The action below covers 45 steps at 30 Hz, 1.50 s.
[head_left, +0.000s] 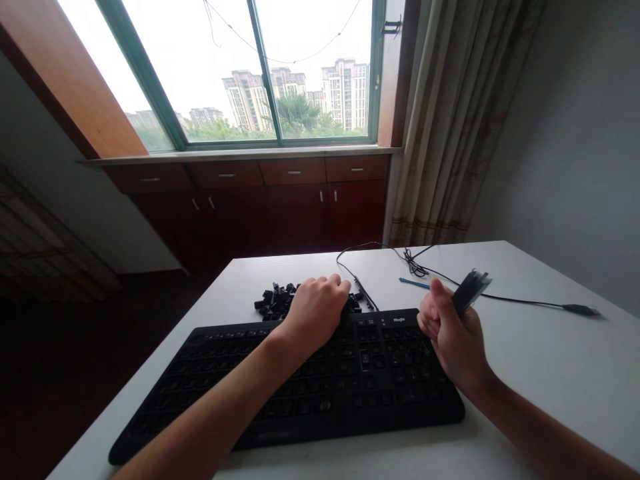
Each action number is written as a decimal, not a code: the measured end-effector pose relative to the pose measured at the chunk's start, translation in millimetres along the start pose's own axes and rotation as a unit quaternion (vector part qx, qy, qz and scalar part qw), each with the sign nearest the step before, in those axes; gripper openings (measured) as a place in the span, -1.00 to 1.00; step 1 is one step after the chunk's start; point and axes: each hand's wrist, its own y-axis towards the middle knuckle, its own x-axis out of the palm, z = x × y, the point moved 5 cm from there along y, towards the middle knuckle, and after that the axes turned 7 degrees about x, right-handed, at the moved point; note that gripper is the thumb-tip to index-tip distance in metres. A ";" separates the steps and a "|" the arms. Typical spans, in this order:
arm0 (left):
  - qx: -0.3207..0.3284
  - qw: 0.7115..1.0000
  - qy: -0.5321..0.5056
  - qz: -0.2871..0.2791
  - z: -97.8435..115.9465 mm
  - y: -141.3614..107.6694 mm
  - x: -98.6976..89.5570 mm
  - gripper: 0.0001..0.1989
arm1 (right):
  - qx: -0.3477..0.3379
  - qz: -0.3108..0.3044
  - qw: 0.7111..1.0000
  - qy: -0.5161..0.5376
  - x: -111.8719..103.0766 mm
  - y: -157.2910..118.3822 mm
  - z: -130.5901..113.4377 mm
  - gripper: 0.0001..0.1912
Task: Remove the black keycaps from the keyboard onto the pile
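Observation:
A black keyboard (pixel 320 387) lies across the white table, its key positions looking bare of keycaps. Behind its top edge is a heap of loose black keycaps (pixel 273 303). My left hand (pixel 320 303) reaches over the keyboard to the heap, fingers curled downward; the fingertips and anything in them are hidden. On the right, my right hand (pixel 453 330) is closed round a small brush (pixel 470 292), whose flat grey-green bristles point up and away. That hand is held over the keyboard's right end.
A black cable (pixel 370 244) runs from the keyboard to a bundled knot and on to a plug (pixel 580 309) at the right. A thin blue stick (pixel 414 283) lies behind my right hand. Red-brown cabinets (pixel 295 207) stand beyond the table (pixel 540 373).

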 end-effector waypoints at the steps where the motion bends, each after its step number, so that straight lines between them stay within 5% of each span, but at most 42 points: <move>1: 0.011 1.000 -0.010 0.005 6.3 -0.4 -2.1 -0.78 | 0.000 0.000 1.000 0.000 0.1 0.1 -0.2 -0.45; 8: 0.214 0.951 -0.213 0.070 86.4 -20.8 -17.1 -0.77 | 0.001 0.010 1.000 0.003 -1.1 0.0 1.1 -0.46; 13: 0.303 0.921 -0.233 0.081 121.1 -37.3 -4.3 -0.66 | 0.001 0.016 1.000 0.010 -0.1 0.7 1.2 -0.45; 23: 0.321 0.919 -0.192 0.126 128.3 -41.0 5.9 -0.70 | -0.002 0.004 1.000 0.022 2.4 -0.1 0.9 -0.45; 45: 0.317 0.923 -0.211 0.057 128.2 -39.4 4.8 -0.54 | -0.006 0.018 1.000 0.012 -1.7 3.0 -5.4 -0.44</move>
